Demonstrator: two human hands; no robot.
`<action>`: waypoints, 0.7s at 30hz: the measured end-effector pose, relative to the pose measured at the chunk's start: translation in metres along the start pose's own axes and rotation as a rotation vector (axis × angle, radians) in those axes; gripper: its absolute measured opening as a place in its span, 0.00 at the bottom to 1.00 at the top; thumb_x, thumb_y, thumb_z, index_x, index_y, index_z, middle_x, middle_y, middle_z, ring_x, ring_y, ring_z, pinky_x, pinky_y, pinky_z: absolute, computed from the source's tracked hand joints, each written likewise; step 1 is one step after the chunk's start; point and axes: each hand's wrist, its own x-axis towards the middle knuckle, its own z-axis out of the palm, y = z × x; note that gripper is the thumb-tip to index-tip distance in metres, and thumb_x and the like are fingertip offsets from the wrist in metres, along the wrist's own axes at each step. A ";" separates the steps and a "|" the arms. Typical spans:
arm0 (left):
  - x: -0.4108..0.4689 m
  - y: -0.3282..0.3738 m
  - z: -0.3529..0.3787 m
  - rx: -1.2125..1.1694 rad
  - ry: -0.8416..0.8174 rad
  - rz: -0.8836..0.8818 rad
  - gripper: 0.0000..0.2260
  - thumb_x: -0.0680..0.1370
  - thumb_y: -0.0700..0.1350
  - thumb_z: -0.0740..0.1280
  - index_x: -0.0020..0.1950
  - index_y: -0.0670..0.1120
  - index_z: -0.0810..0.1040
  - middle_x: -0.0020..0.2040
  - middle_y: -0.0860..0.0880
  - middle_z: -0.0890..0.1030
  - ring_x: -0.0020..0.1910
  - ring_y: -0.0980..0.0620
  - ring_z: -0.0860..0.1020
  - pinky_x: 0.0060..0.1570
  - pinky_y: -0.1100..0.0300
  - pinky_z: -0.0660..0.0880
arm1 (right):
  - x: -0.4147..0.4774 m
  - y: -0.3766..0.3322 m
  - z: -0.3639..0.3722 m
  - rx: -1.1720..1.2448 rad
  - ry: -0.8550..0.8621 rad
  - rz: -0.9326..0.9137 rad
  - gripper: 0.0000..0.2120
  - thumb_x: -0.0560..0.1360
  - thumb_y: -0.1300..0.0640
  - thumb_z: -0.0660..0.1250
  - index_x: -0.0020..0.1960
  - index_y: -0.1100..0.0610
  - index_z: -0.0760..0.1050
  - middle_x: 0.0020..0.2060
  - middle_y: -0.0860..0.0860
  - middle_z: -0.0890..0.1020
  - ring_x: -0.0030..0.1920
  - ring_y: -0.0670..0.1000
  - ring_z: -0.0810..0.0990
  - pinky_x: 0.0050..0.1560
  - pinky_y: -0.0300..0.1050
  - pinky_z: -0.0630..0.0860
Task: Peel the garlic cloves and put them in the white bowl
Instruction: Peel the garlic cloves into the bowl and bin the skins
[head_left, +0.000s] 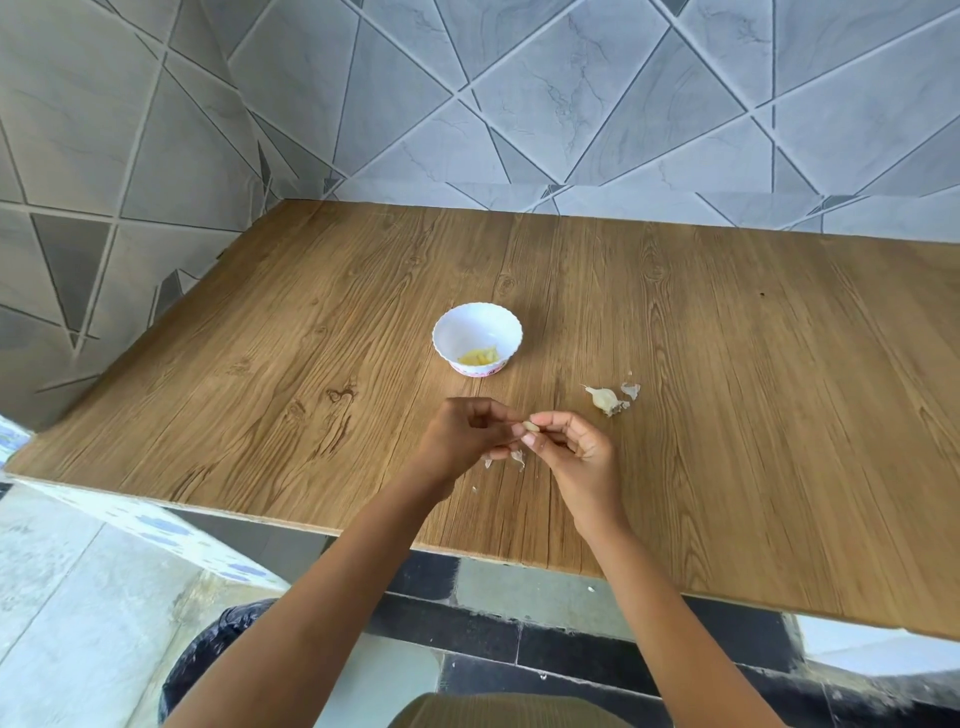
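Wood-grain tabletop (701, 322), grey tiled wall (571, 104) behind. One garlic clove (531, 427) pinched between fingertips of left hand (465, 434) and right hand (579, 447), just above tabletop. Beyond hands, white bowl (465, 327) with peeled cloves (479, 356) inside. Right of bowl, garlic piece (605, 399); skin scraps (631, 389) beside it and under hands.

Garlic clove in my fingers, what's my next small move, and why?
Probably peel off whatever skin is left on the garlic clove, pinched between the left hand and right hand above the table; whether it is fully bare is too small to tell. Under the hands lie loose skins, and the white bowl beyond already holds peeled cloves.
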 end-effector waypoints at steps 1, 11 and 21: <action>0.001 -0.001 -0.001 -0.004 -0.002 0.010 0.04 0.74 0.35 0.70 0.49 0.37 0.81 0.39 0.44 0.83 0.38 0.51 0.80 0.40 0.63 0.78 | 0.000 -0.001 0.000 -0.011 -0.009 0.002 0.10 0.71 0.69 0.71 0.46 0.57 0.79 0.42 0.54 0.84 0.43 0.44 0.82 0.44 0.36 0.77; 0.002 0.006 -0.007 0.064 -0.042 0.084 0.04 0.74 0.33 0.69 0.45 0.41 0.81 0.35 0.48 0.82 0.32 0.57 0.79 0.39 0.65 0.76 | 0.002 -0.007 -0.007 -0.118 -0.076 0.041 0.07 0.71 0.65 0.71 0.46 0.54 0.80 0.40 0.49 0.84 0.39 0.44 0.83 0.42 0.38 0.78; 0.001 0.005 -0.006 -0.063 -0.065 0.010 0.05 0.75 0.34 0.68 0.48 0.41 0.81 0.41 0.45 0.83 0.41 0.52 0.82 0.45 0.63 0.79 | 0.001 -0.014 -0.005 0.014 -0.069 0.134 0.04 0.72 0.66 0.70 0.45 0.59 0.81 0.35 0.52 0.84 0.34 0.43 0.81 0.37 0.34 0.77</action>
